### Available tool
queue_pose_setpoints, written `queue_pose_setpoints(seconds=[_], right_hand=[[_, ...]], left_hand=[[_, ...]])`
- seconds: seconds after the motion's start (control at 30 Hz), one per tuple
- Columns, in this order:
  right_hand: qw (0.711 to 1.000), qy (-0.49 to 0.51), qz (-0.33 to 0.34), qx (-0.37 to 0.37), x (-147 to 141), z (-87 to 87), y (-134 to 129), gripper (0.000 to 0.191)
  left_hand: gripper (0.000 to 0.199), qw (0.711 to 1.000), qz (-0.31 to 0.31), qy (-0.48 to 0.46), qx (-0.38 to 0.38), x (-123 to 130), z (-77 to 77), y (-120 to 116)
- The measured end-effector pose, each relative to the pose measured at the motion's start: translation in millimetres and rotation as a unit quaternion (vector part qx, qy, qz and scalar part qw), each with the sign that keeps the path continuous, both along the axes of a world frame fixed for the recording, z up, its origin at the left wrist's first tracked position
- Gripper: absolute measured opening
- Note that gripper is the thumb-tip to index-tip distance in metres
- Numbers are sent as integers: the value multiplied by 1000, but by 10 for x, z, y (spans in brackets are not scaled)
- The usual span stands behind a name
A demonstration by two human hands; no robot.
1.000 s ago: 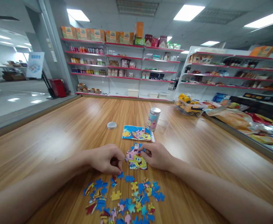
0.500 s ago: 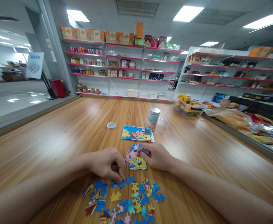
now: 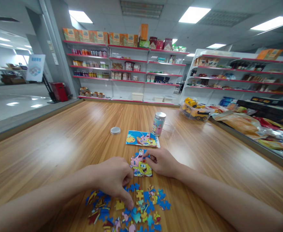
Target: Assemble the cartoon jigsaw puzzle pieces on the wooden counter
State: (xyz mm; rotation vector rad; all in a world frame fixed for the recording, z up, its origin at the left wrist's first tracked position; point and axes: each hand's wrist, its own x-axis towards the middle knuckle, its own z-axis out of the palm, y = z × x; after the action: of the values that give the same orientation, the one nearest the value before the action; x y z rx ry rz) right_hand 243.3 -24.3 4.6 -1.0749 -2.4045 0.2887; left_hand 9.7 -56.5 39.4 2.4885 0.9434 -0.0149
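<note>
My left hand is over the loose jigsaw pieces, thumb stretched down with its tip at the pieces. Its other fingers curl to the right, apart from the thumb, and I see nothing held. My right hand rests at the right side of a partly joined jigsaw puzzle, showing a pink and a yellow cartoon figure. The right fingers are curled, the index fingertip touching the joined part; the thumb is partly hidden. Just behind lies a picture card with the same figures.
Beyond the card stand a printed can and a clear plastic piece. A silver lid lies to the left. Farther right are a bin of yellow toy vehicles and packaged goods. Stocked shelves line the back.
My left hand has turned over the loose pieces; its thumb has moved away from the fingers, down and right. My right hand stays in place on the joined puzzle.
</note>
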Motion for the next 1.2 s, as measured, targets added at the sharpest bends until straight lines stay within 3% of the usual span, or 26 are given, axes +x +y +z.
queue_pose_setpoints(seconds=[0.4, 0.57, 0.7, 0.87, 1.2], right_hand=[[1000, 3, 1, -7, 2, 11, -8, 18], [1000, 0, -1, -8, 0, 27, -14, 17], [1000, -4, 0, -12, 1, 17, -4, 18], [1000, -4, -1, -8, 4, 11, 0, 18], [1000, -11, -4, -9, 2, 16, -5, 18]], left_hand=[[49, 997, -29, -67, -37, -60, -76, 70], [47, 982, -46, -112, -144, -177, -82, 200], [51, 937, -26, -239, -254, -312, -188, 384], [55, 895, 40, -359, -261, -378, -307, 512], [53, 899, 52, -354, -252, -355, -316, 500]])
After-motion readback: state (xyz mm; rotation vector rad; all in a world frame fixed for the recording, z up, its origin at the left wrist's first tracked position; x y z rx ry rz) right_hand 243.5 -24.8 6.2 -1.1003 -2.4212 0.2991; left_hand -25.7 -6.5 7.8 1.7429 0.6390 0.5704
